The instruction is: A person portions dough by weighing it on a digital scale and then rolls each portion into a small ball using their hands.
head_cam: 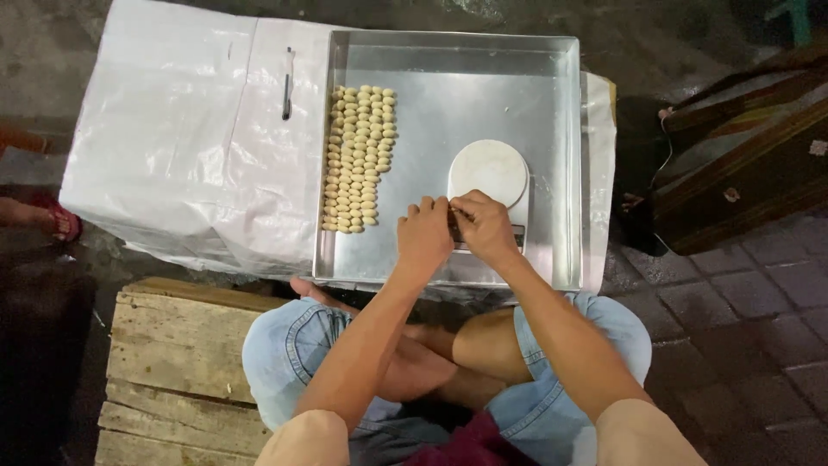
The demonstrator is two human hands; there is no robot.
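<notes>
Both hands meet over the near edge of a metal tray (552,173). The left hand (423,235) and right hand (486,226) are curled, fingertips pinching a small dark piece (454,224) between them. Just beyond them stands a white scale (488,169). Rows of dough pieces (358,160) lie left of the left hand.

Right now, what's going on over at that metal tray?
A seated person has both hands together over the near part of a metal tray. The left hand and right hand pinch something small between them, too hidden to identify. A white kitchen scale sits just beyond; rows of small pale dough pieces line the tray's left side.
</notes>
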